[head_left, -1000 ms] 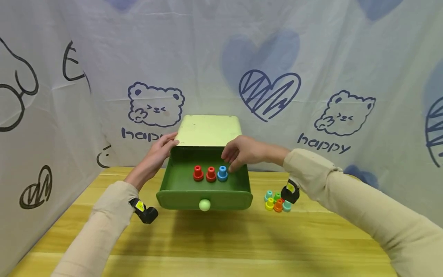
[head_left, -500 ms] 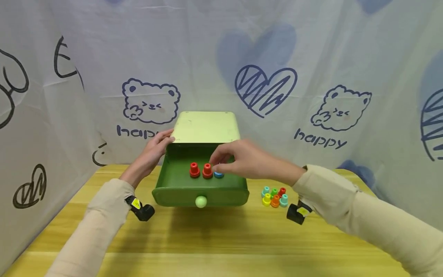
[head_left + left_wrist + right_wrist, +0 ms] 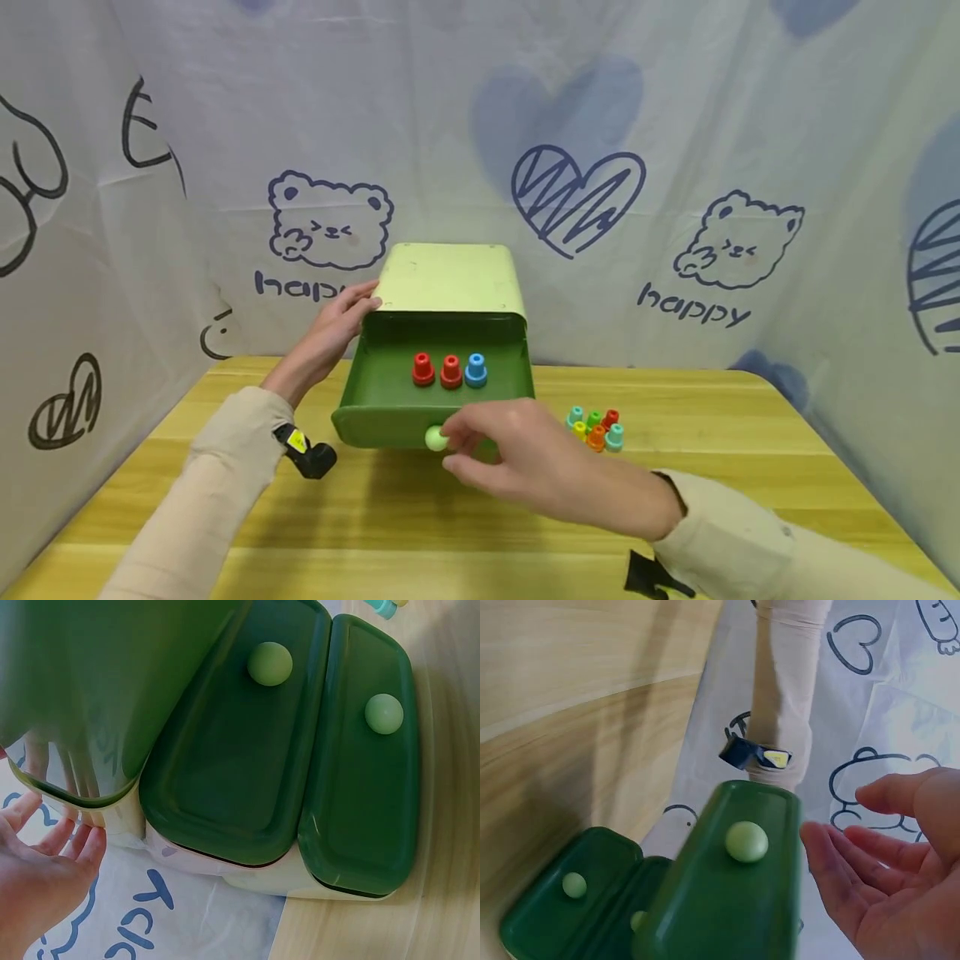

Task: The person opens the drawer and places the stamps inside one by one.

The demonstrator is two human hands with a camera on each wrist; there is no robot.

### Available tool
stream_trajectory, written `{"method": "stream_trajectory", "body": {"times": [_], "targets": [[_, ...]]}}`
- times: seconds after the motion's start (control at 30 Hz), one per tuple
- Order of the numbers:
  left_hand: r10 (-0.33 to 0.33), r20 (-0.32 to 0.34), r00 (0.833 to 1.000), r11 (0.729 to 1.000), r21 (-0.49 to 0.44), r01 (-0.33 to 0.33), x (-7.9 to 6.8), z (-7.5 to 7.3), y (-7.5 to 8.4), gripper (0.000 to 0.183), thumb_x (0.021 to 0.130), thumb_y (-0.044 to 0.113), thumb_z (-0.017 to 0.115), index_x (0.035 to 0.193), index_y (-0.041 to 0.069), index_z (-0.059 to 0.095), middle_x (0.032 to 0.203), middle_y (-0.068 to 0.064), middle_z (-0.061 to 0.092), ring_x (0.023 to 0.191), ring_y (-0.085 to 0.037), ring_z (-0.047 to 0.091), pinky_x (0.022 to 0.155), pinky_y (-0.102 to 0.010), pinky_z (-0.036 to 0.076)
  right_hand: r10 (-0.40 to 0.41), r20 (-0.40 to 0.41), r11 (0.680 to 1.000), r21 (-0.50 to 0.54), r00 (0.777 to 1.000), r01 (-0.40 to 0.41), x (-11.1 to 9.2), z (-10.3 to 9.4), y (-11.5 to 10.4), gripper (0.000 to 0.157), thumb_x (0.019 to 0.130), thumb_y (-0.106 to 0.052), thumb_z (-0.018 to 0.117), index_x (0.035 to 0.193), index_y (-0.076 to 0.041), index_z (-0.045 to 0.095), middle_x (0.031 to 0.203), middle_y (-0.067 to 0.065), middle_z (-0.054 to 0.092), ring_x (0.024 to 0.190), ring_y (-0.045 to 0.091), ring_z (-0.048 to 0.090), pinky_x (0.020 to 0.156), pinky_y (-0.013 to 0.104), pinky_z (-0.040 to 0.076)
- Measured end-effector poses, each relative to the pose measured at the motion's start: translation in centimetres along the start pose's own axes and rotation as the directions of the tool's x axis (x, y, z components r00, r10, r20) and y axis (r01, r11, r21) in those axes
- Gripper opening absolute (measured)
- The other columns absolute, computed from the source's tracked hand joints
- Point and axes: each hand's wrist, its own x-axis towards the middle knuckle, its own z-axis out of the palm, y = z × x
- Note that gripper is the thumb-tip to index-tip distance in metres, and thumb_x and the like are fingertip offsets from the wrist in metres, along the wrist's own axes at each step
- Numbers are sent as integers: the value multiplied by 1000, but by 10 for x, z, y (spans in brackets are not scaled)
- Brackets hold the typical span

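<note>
The small cabinet [image 3: 450, 279] has a pale yellow-green body, and its green top drawer [image 3: 375, 427] is pulled out. Two red pegs [image 3: 423, 372] [image 3: 451, 374] and one blue peg [image 3: 476, 372] stand in a row inside it. My left hand [image 3: 330, 329] rests against the cabinet's left side near the top front edge; the left wrist view has its fingers fairly straight on that wall. In front of the drawer is my right hand [image 3: 532, 462], thumb and fingers parted beside the round light-green knob [image 3: 435, 438]. The right wrist view shows nothing between those fingers.
Several coloured pegs [image 3: 597, 435] are grouped on the wooden table [image 3: 720, 450] right of the cabinet. Two lower drawers [image 3: 232, 765] [image 3: 364, 787] with knobs are closed beneath the top one. A printed curtain [image 3: 450, 125] hangs behind.
My right hand has let go of the blue peg, which now stands beside the red ones, and come out of the drawer toward the knob. My left hand stays at the cabinet's side.
</note>
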Motion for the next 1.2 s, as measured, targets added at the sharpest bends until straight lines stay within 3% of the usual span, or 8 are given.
{"method": "stream_trajectory", "body": {"times": [0.17,0.27,0.4,0.57,0.67,0.8,1.03,1.2], "targets": [[-4,-11,1000,1000,5,4,0,0,0,58,102,25,46,152,5,25,154,-17,26,140,-31,24,114,-49,19,-30,-106,997,-69,994,22,-6,21,4,9,87,-8,71,94,-4,68,87,1,69,77,6,63,71,15,51],[-1,-9,1000,1000,5,1,0,1,0,59,102,25,46,153,5,24,154,-17,26,140,-31,25,113,-50,20,-56,-193,985,-174,980,22,-8,36,8,7,86,-10,72,88,-4,68,80,0,67,70,7,61,64,15,50],[3,-7,1000,1000,3,-3,0,1,0,59,102,25,46,153,5,25,154,-17,26,140,-32,25,113,-50,20,-81,-289,952,-307,954,-12,-8,53,13,12,85,-14,74,80,-5,68,68,-1,63,57,5,53,51,14,44],[3,-10,1000,1000,5,-3,0,0,-1,59,102,25,47,152,5,25,153,-17,26,139,-32,26,113,-50,20,-34,-323,930,-356,946,-88,-5,65,18,26,83,-24,76,68,-9,60,56,-6,47,49,5,40,44,16,33],[4,-15,1000,1000,10,-4,0,0,-1,59,102,25,47,152,5,25,153,-18,27,139,-32,26,113,-50,21,14,-323,928,-349,946,-133,-2,68,20,38,84,-28,76,60,-13,50,52,-8,35,46,4,34,41,17,29],[-2,-14,1000,1000,9,2,1,1,-1,58,101,25,47,152,5,26,153,-18,28,138,-32,27,113,-50,21,71,-349,929,-319,934,-190,3,71,25,46,85,-28,74,54,-17,43,48,-11,30,42,2,32,39,16,27],[2,-23,1000,1000,20,-1,3,1,-2,59,101,24,47,152,3,27,151,-20,29,136,-32,29,112,-49,23,98,-407,947,-243,908,-211,6,74,28,31,85,-22,74,59,-12,59,50,-8,50,43,0,38,42,14,33],[-6,-25,1000,1000,12,6,2,0,-1,59,101,23,46,152,3,26,152,-20,27,137,-32,28,113,-49,22,56,-499,957,-220,865,-189,14,73,33,23,82,-18,75,64,-7,66,55,-2,60,44,3,48,44,13,38]]}}
